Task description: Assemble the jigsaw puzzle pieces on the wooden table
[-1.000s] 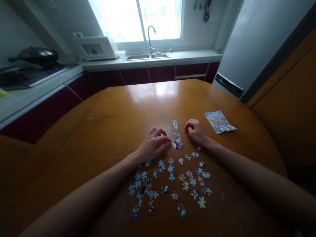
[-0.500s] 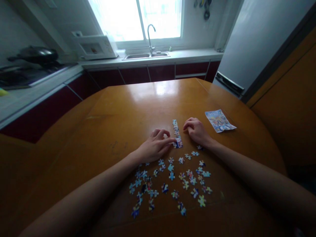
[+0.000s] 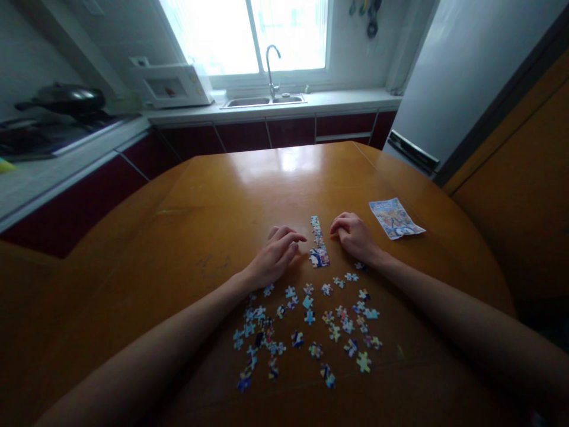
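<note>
A joined strip of jigsaw puzzle pieces (image 3: 319,242) lies on the wooden table between my hands, narrow at its far end and wider at its near end. Just left of the strip is my left hand (image 3: 276,254), fingers apart and holding nothing, the index finger pointing toward it. On the strip's right side my right hand (image 3: 351,233) rests on the table with its fingers curled in; whether anything is inside them is hidden. Several loose puzzle pieces (image 3: 309,317) are scattered on the near side, between my forearms.
A creased picture sheet (image 3: 396,218) lies to the right of my right hand. Beyond the wooden table (image 3: 249,178) are a counter with a sink (image 3: 253,102), a faucet and a white microwave (image 3: 173,85). A pan (image 3: 66,98) stands on the stove at left.
My left hand has drawn back to the left, off the near end of the strip, and that wider end now shows uncovered. The right hand has stayed in place.
</note>
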`<state>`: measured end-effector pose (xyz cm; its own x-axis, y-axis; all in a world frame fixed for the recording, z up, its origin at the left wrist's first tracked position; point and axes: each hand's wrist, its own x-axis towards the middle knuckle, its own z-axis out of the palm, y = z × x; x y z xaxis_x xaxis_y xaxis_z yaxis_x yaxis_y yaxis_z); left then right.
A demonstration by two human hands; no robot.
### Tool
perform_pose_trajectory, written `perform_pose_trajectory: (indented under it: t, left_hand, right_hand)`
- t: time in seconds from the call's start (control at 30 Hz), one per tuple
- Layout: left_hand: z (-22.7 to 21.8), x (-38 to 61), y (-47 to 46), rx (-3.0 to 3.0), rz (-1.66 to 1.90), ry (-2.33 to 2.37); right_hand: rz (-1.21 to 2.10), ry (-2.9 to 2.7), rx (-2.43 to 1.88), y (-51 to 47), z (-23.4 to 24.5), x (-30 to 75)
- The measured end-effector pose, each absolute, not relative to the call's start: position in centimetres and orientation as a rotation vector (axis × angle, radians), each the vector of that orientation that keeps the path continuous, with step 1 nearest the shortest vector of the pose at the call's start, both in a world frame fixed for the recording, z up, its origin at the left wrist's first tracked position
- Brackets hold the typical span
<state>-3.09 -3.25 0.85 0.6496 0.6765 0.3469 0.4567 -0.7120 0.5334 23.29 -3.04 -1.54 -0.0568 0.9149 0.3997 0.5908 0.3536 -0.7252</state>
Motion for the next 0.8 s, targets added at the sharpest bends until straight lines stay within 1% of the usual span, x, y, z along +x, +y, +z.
perform_pose_trajectory:
  t: [0.3, 0.8]
  left_hand:
    - [0.48, -3.24, -2.86, 2.411, 0.878, 0.947]
    - [0.72, -3.20, -3.03, 2.414, 0.917, 0.912]
  right_hand:
    - [0.481, -1.758, -1.345, -3.05, -1.39, 23.35]
    - [0.476, -1.767, -1.343, -3.03, -1.51, 23.37]
